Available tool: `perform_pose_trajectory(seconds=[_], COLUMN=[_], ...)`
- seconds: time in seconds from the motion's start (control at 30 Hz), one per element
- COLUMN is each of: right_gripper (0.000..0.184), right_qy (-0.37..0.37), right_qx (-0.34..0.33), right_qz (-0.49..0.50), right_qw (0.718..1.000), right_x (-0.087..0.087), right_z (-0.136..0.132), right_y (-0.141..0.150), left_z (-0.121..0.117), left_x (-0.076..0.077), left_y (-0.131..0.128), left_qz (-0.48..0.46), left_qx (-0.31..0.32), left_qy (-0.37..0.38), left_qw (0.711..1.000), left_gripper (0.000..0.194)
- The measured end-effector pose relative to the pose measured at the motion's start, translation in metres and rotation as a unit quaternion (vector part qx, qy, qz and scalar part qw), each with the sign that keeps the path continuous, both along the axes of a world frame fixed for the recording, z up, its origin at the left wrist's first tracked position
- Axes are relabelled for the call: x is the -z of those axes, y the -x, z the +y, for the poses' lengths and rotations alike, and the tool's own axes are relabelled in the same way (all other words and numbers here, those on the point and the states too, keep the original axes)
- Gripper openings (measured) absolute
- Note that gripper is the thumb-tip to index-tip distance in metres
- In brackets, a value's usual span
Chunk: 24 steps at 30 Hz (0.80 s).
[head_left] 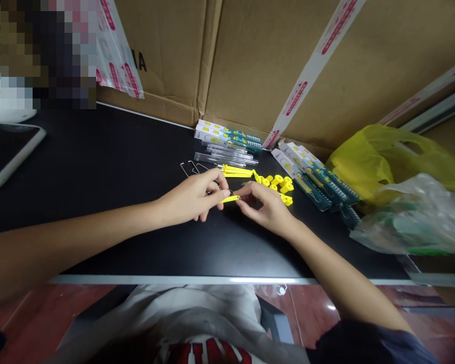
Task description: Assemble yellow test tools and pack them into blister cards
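Note:
A slim yellow plastic strip (230,199), like a spring scale's plate, lies between the thumb and fingers of my left hand (200,194). My right hand (263,205) pinches at the strip's right end, where a small dark bit shows; the fingertips hide the detail. Just beyond both hands lie several long yellow strips (237,172) with metal ends. Short yellow plastic caps (276,181) are piled behind my right hand. Bent metal wire hooks (191,168) rest past my left fingers, and some dark coiled springs show partly under them.
Clear plastic tubes (227,153) lie behind the strips, before printed boxes (227,134). More boxes (307,174) lean to the right, beside a yellow plastic bag (394,156) and a clear bag (417,217). A phone (11,146) is at the far left. Cardboard (273,60) walls the back.

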State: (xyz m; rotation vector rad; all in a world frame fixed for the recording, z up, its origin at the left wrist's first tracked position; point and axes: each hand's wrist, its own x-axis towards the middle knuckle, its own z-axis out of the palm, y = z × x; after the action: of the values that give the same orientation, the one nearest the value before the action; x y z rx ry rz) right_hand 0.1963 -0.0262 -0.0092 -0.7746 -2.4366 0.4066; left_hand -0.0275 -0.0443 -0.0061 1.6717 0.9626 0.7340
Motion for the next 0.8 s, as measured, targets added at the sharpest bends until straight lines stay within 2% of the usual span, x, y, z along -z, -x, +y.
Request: perform_pose_trajectory(seconds=[0.2, 0.37, 0.47, 0.6, 0.7, 0.8], right_gripper=[0.008, 0.012, 0.018, 0.025, 0.030, 0.033], right_qy=[0.044, 0.114, 0.163, 0.238, 0.284, 0.312], right_qx=[0.049, 0.099, 0.115, 0.104, 0.096, 0.083], right_qz=[-0.012, 0.017, 0.057, 0.124, 0.165, 0.194], right_qw=[0.998, 0.988, 0.978, 0.958, 0.940, 0.926], right_x=[-0.002, -0.001, 0.000, 0.000, 0.000, -0.002], right_z=[0.004, 0.005, 0.005, 0.006, 0.004, 0.001], right_y=[-0.002, -0.002, -0.001, 0.001, 0.003, 0.007], left_z=[0.015, 0.019, 0.018, 0.014, 0.011, 0.009], left_x=[-0.013, -0.018, -0.017, -0.014, -0.011, -0.006], left_y=[0.006, 0.010, 0.008, 0.003, 0.000, -0.002], left_qz=[-0.126, -0.242, -0.287, -0.321, -0.322, -0.316], left_qx=[-0.103, -0.111, -0.098, -0.091, -0.086, -0.048], left_qy=[0.154, 0.206, 0.217, 0.201, 0.175, 0.156], left_qw=[0.975, 0.942, 0.928, 0.921, 0.926, 0.934], left_gripper=[0.029, 0.041, 0.036, 0.018, 0.019, 0.023])
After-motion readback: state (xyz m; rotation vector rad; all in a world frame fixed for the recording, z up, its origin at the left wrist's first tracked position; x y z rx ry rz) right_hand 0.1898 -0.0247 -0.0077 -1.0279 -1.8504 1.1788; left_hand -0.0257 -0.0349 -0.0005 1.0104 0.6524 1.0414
